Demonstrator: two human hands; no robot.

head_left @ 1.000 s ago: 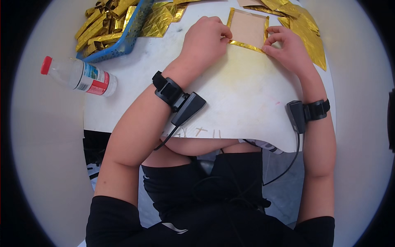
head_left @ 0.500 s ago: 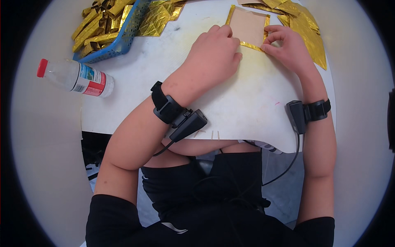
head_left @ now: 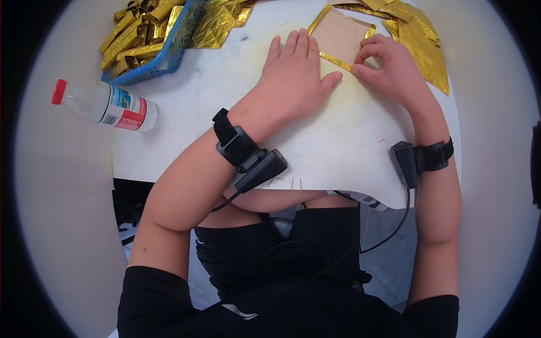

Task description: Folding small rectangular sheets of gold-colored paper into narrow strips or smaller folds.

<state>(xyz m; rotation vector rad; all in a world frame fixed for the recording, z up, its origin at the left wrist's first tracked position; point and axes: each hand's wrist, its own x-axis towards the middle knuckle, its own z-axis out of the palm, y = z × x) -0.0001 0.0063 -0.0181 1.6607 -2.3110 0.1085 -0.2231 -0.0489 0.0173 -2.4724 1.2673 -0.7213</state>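
Note:
A square sheet [head_left: 341, 35] lies at the far side of the table, its pinkish-tan face up and narrow gold borders folded over along the edges. My left hand [head_left: 293, 76] is spread flat on the tabletop, fingertips by the sheet's left edge and thumb stretched out below its near edge. At the near right corner, the thumb and curled fingers of my right hand [head_left: 389, 65] pinch the gold border. The fingers hide part of the right edge.
On the white table [head_left: 338, 146], a blue plastic basket [head_left: 163, 67] full of folded gold pieces [head_left: 132, 42] stands far left. More gold sheets [head_left: 211, 25] lie beside it, with a gold pile [head_left: 422, 50] at far right. A red-capped bottle [head_left: 107, 104] lies on its side at left.
My left hand has come off the sheet's edge, its fingers spreading flat. The sheet has turned slightly clockwise, and my right hand has moved a little left with its corner.

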